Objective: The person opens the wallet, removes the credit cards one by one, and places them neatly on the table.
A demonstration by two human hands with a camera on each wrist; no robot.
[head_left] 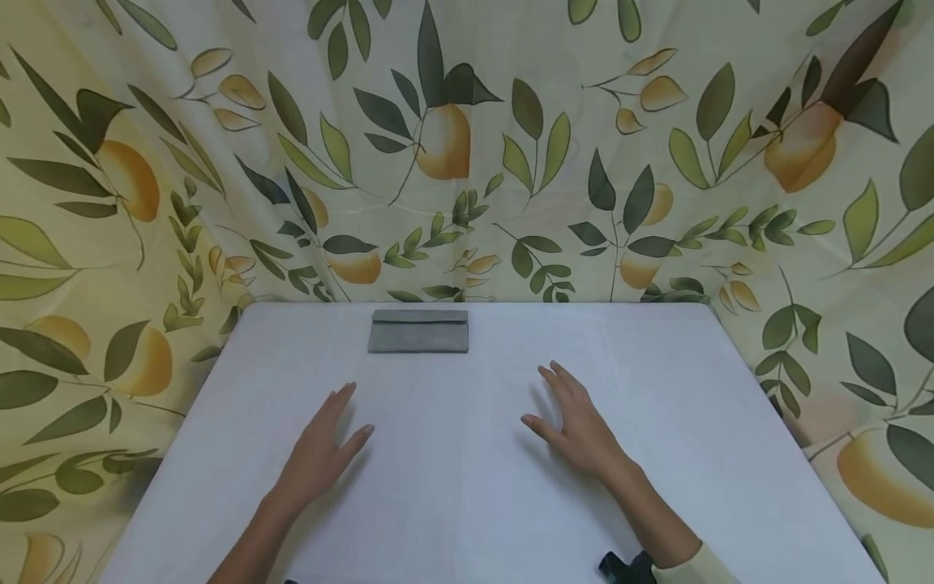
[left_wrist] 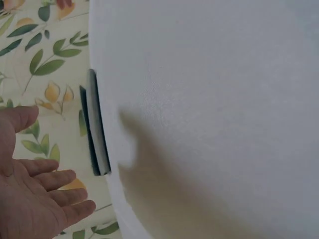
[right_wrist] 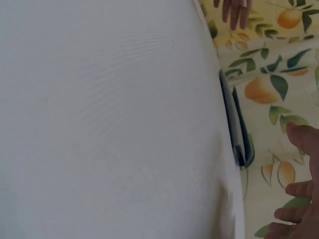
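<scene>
A flat grey-green case with a folded flap lies near the far edge of the white table, left of the middle. It looks like a glasses case or a slim pouch. My left hand is held over the table, nearer to me than the case, fingers straight and thumb spread, holding nothing. On the other side, my right hand hovers with straight fingers and thumb apart, also holding nothing. Both wrist views show the case edge-on, its flap standing slightly away from the body, with the left palm and right fingers apart from it.
The white table runs from in front of me to a curtain printed with fruit and leaves, which hangs behind and on both sides. A black device sits at my right wrist by a pale sleeve.
</scene>
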